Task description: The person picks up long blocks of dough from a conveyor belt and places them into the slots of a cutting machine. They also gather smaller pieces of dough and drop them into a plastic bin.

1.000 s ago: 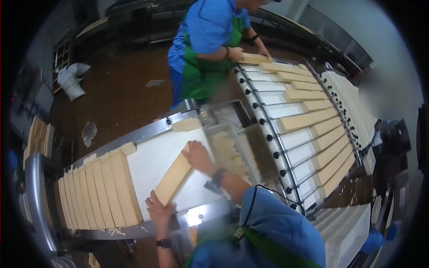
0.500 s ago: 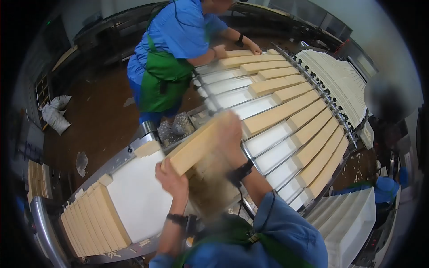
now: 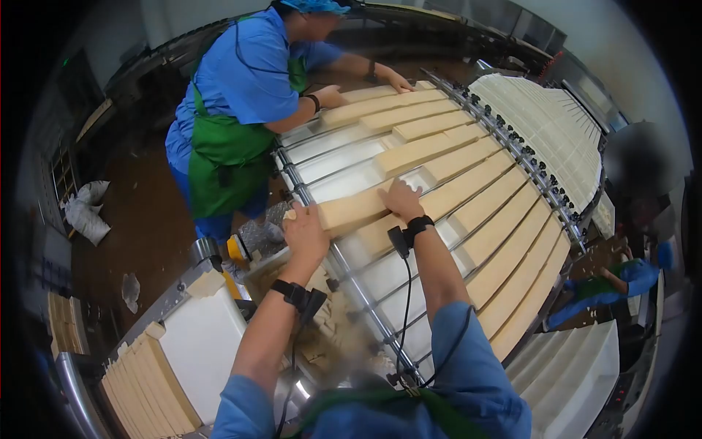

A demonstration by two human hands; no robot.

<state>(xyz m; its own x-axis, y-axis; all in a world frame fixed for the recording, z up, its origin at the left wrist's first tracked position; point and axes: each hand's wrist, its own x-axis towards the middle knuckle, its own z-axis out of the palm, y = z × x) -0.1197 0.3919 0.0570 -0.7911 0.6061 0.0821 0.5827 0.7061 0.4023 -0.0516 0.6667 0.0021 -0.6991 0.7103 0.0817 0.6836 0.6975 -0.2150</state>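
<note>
A long pale-yellow slab [image 3: 352, 211] lies across the near edge of a conveyor divided into lanes by metal rods. My left hand [image 3: 305, 233] grips its near left end, just outside the metal rail [image 3: 349, 274]. At the slab's other end, my right hand [image 3: 401, 200] is closed on it, over the white belt. Similar slabs [image 3: 504, 219] lie lengthwise in the lanes beside and beyond my hands. Both wrists wear black bands with cables.
Across the conveyor, a co-worker in blue with a green apron [image 3: 227, 157] has both hands on a far slab. A row of slabs [image 3: 150, 384] stands on a white surface [image 3: 201, 333] at lower left. White trays [image 3: 574, 373] are at lower right; another person [image 3: 621, 282] is behind them.
My hands have carried the slab forward and right, from above the bin of scraps onto the conveyor's edge. The view has shifted, and the co-worker appears further left.
</note>
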